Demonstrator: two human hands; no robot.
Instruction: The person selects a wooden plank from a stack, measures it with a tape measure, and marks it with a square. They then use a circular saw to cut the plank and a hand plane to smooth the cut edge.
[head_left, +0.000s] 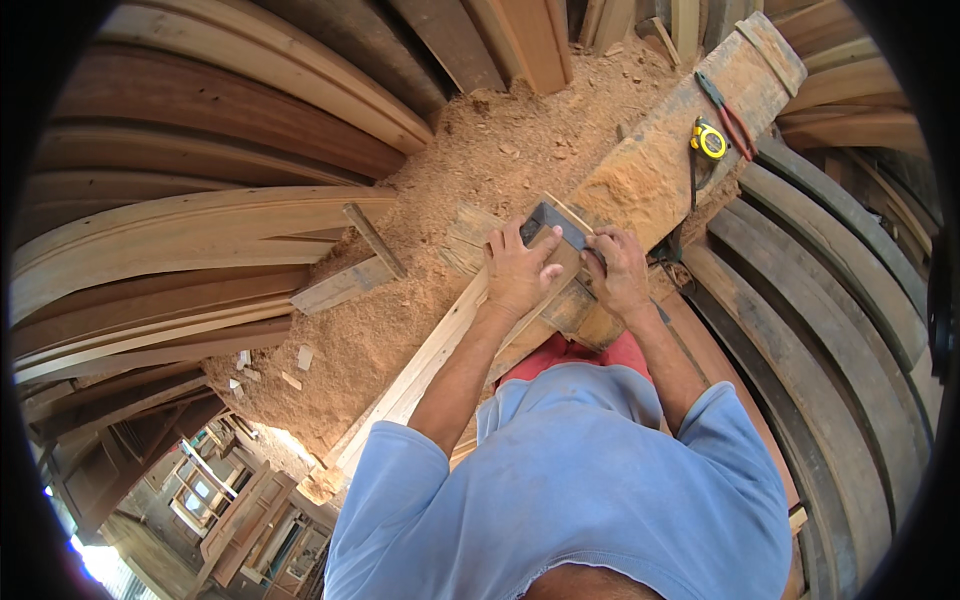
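Observation:
A dark grey, flat-sided piece (563, 226) lies across the end of a pale wooden board (420, 350); its exact kind I cannot tell. My left hand (522, 270) grips it from the left, with the thumb laid over its near side and the fingers along its outer edge. Close by on the right, my right hand (620, 268) is closed in a pinch at the dark piece's right end. Whatever sits between those fingertips is too small and hidden to name. Both forearms reach up from the lower edge.
A sawdust-covered plank bench (640, 195) runs to the upper right. A yellow tape measure (709, 140) and red-handled pliers (733, 125) lie on it. Curved timbers (200, 235) are stacked on the left, more dark ones (800, 290) on the right. Sawdust (500, 150) covers the ground.

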